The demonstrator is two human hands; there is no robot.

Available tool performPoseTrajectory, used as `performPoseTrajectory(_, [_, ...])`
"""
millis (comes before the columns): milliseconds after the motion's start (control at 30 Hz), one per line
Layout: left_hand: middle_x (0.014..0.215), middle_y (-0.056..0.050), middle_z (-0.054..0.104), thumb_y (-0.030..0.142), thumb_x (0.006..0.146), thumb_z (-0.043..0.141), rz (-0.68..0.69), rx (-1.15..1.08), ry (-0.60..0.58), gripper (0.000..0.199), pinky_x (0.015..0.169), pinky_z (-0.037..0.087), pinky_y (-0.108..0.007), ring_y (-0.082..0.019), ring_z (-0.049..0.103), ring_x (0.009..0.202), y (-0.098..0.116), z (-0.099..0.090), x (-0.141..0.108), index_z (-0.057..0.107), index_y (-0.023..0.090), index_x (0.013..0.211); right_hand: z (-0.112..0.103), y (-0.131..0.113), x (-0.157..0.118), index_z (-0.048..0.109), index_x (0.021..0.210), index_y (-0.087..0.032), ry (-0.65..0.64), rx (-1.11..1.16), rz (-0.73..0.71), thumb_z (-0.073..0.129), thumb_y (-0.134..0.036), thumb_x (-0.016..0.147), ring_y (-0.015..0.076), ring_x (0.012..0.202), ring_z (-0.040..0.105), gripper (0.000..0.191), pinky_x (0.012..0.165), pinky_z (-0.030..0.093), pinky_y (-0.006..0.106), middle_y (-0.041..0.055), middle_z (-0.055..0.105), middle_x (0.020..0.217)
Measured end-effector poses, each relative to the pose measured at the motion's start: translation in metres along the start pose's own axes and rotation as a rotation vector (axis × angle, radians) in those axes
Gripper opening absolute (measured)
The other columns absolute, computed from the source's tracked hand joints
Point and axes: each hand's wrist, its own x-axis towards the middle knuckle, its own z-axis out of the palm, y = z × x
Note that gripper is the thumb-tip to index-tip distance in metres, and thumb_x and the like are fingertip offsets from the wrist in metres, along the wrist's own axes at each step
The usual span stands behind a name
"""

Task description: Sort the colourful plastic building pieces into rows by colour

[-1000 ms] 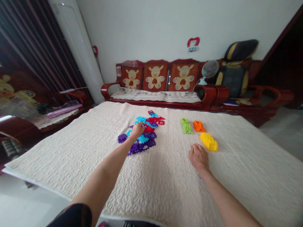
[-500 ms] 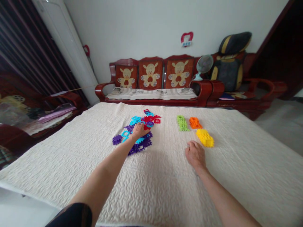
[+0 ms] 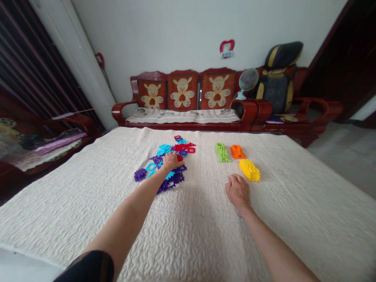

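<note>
My left hand [image 3: 170, 161] rests on a loose pile of plastic pieces, its fingers curled over a red piece; what the fingertips grip is hidden. Around it lie purple pieces [image 3: 173, 181], light blue pieces [image 3: 163, 149] and red pieces [image 3: 185, 147]. A purple stack [image 3: 140, 174] sits at the pile's left edge. My right hand [image 3: 238, 189] lies closed on the cloth, with nothing visible in it. Just beyond it is a yellow block of pieces [image 3: 249, 170], with a green group [image 3: 222, 152] and an orange group [image 3: 237, 151] farther back.
A cream quilted cloth [image 3: 188, 235] covers the table. Behind it stands a red wooden sofa [image 3: 246, 115] with bear cushions [image 3: 182, 92] and a small fan [image 3: 248, 80]. A chair with a black and yellow massage pad [image 3: 276, 90] is at the right.
The whole view has shifted slightly, so the scene sits a little farther left. My left hand stays on the pile, and my right hand remains near the yellow block.
</note>
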Motion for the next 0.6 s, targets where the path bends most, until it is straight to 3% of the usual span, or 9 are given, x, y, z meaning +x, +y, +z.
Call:
performPoseTrajectory(200, [0.129,-0.017,0.06,0.051,0.075,0.062,-0.03,-0.037,0.0,0.06,0.094,0.046,-0.038,-0.033,0.054,0.12,0.0052,0.0054,0.0037,0.057,0.018,0.125,-0.0004,0.0,0.0,0.066,0.102,-0.015,-0.002,-0.007,0.005,0.049,-0.013,0.084,0.0225,0.106,0.055,0.024,0.088,0.038,0.033,0.0116,0.066,0.114])
performPoseTrajectory(367, [0.123,-0.017,0.063,0.042,0.075,0.064,-0.03,-0.019,-0.043,0.053,0.093,0.047,-0.038,-0.034,0.056,0.119,0.0054,-0.0009,0.0034,0.06,0.017,0.121,-0.0033,-0.0015,0.0005,0.065,0.101,-0.015,-0.001,-0.009,0.0,0.048,-0.013,0.085,0.022,0.105,0.056,0.023,0.088,0.037,0.032,0.0108,0.066,0.113])
performPoseTrajectory(600, [0.119,-0.021,0.065,0.036,0.074,0.067,0.026,0.006,-0.057,0.052,0.095,0.047,-0.042,-0.037,0.057,0.118,0.0051,-0.0003,0.0018,0.06,0.014,0.121,-0.0021,-0.0009,0.0001,0.064,0.102,-0.015,0.001,-0.007,-0.011,0.048,-0.013,0.085,0.0221,0.107,0.055,0.023,0.088,0.038,0.032,0.0114,0.065,0.113])
